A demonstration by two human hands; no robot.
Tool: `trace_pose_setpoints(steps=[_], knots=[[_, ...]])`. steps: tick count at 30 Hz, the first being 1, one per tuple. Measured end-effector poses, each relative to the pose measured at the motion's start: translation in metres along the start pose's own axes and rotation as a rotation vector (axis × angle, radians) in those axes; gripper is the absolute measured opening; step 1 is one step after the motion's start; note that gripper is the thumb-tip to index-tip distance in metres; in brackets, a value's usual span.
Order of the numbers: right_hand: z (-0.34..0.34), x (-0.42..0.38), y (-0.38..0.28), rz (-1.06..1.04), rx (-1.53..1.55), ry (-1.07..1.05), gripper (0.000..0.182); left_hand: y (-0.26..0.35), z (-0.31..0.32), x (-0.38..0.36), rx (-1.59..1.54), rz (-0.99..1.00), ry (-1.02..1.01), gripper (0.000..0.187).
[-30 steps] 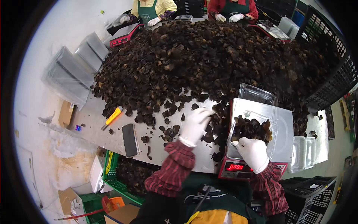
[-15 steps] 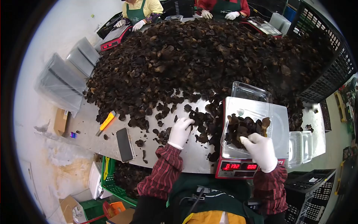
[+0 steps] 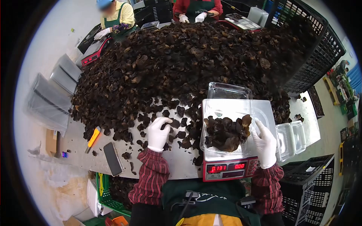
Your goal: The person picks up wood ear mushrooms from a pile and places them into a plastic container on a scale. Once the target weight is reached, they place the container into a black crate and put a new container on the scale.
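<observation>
A clear plastic tray [image 3: 245, 150] sits on the plate of a red digital scale [image 3: 209, 177], its lid tipped back behind it. Dark wood ear mushrooms [image 3: 222, 139] fill part of the tray. My right hand [image 3: 266, 146], in a white glove, is at the tray's right side with fingers stretched and apart, holding nothing I can see. Left of the scale, my gloved left hand [image 3: 158, 133] pinches a wood ear mushroom [image 3: 174, 123] between thumb and finger, over loose pieces on the metal table.
A large wood ear heap [image 3: 169, 64] covers the table's far part. A yellow utility knife [image 3: 93, 138] and a phone [image 3: 112, 159] lie at left. Empty clear trays [image 3: 288, 141] stand right of the scale, a black crate [image 3: 320, 49] behind. Two co-workers work across the heap.
My right hand has moved from over the mushrooms to the tray's right side. The left hand has a piece at its fingertips. The view has shifted, and the scale's reading looks lower.
</observation>
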State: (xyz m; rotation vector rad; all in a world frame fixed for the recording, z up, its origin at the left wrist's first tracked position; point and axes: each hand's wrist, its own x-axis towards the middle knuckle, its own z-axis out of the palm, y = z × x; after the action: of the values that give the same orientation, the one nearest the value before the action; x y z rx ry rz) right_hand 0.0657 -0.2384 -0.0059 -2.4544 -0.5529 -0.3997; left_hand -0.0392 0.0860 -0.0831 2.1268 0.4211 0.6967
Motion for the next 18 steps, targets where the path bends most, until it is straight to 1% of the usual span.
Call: trace_pose_setpoints(steps=[1,2,3,5,6,7,9,10,11,12,13,14,15,16,17,18], knots=[[0.002,0.003,-0.003,-0.028,-0.007,-0.052,0.038,0.022,-0.001,0.003,-0.105,-0.002,0.012,0.018],[0.007,0.008,-0.003,-0.153,-0.013,-0.008,0.037,0.047,0.001,0.006,-0.157,0.112,0.017,0.019],[0.011,0.01,0.0,-0.156,-0.007,-0.01,0.037,0.071,0.007,0.006,-0.208,0.225,0.023,0.02],[0.02,0.016,0.006,-0.343,-0.126,-0.148,0.03,0.108,0.023,0.004,-0.155,0.434,-0.049,0.019],[0.02,0.017,0.002,-0.391,-0.179,-0.118,0.028,0.119,0.037,0.004,-0.113,0.538,-0.183,0.018],[0.018,0.018,-0.002,-0.358,-0.159,-0.157,0.028,0.128,0.051,0.002,-0.069,0.631,-0.318,0.017],[0.018,0.021,-0.008,-0.385,-0.123,-0.138,0.027,0.13,0.085,-0.016,0.263,0.706,-0.426,0.023],[0.02,0.022,-0.004,-0.395,-0.128,-0.093,0.029,0.135,0.09,-0.019,0.273,0.658,-0.432,0.026],[0.017,0.024,-0.001,-0.324,-0.084,-0.165,0.034,0.139,0.092,-0.021,0.279,0.613,-0.439,0.03],[0.017,0.023,0.001,-0.333,-0.077,-0.167,0.034,0.14,0.088,-0.02,0.101,0.616,-0.351,0.032],[0.017,0.02,0.006,-0.273,0.014,-0.083,0.031,0.14,0.084,-0.019,0.008,0.646,-0.277,0.034],[0.017,0.016,0.011,-0.213,0.105,0.001,0.029,0.139,0.076,-0.017,-0.001,0.652,-0.214,0.034],[0.017,0.011,0.016,-0.157,0.133,0.074,0.028,0.136,0.065,-0.013,-0.011,0.658,-0.155,0.034],[0.014,0.006,0.022,-0.059,0.145,0.062,0.026,0.129,0.055,-0.006,-0.065,0.635,-0.115,0.031],[0.011,0.003,0.029,0.038,0.157,0.053,0.025,0.113,0.045,-0.008,-0.025,0.478,-0.097,0.027],[0.011,-0.001,0.038,0.041,0.157,0.056,0.025,0.089,0.039,-0.008,0.144,0.465,-0.046,0.026]])
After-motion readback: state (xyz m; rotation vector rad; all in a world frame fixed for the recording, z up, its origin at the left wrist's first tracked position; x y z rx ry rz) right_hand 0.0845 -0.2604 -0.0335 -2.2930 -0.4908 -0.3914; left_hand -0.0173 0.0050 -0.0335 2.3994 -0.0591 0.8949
